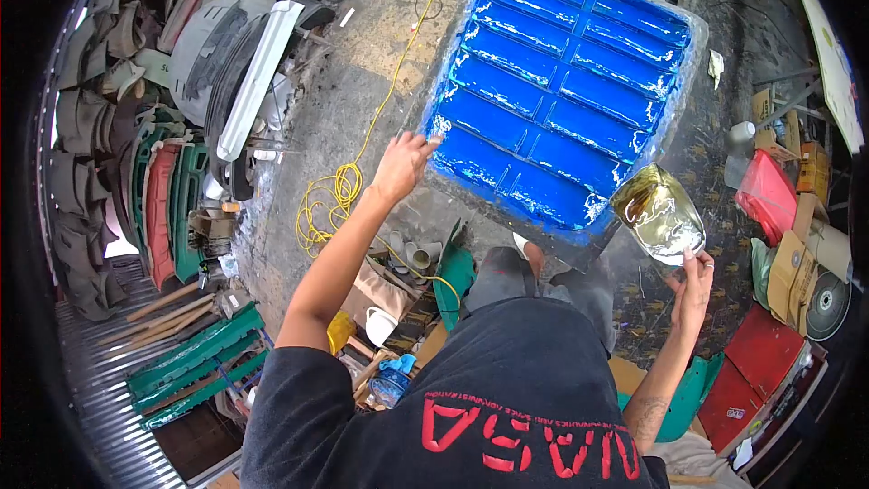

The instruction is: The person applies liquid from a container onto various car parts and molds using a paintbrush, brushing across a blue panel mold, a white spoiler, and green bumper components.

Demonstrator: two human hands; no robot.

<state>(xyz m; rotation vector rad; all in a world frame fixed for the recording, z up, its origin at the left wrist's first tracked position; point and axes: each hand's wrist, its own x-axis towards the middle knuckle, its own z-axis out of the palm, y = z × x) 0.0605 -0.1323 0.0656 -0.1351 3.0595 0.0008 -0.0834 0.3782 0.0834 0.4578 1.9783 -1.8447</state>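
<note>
A large blue mould [511, 91] with rows of ribbed recesses lies in front of me, its surface glossy and wet-looking. My right hand [692, 290] grips the near rim of a clear plastic container [659, 213] holding yellowish, shiny liquid. The container is by the mould's near right corner and overlaps it in view; whether they touch I cannot tell. At the mould's left edge, my left hand [405, 166] has its fingers loosely bent and apart, with nothing visible in them. Contact between those fingertips and the edge is unclear.
A yellow cord [339, 195] runs along the floor left of the mould, coiled near my left arm. Stacked curved panels [167, 208] fill the left side. Cardboard boxes [792, 281], a pink bag [768, 195] and a red cabinet [749, 376] stand at right.
</note>
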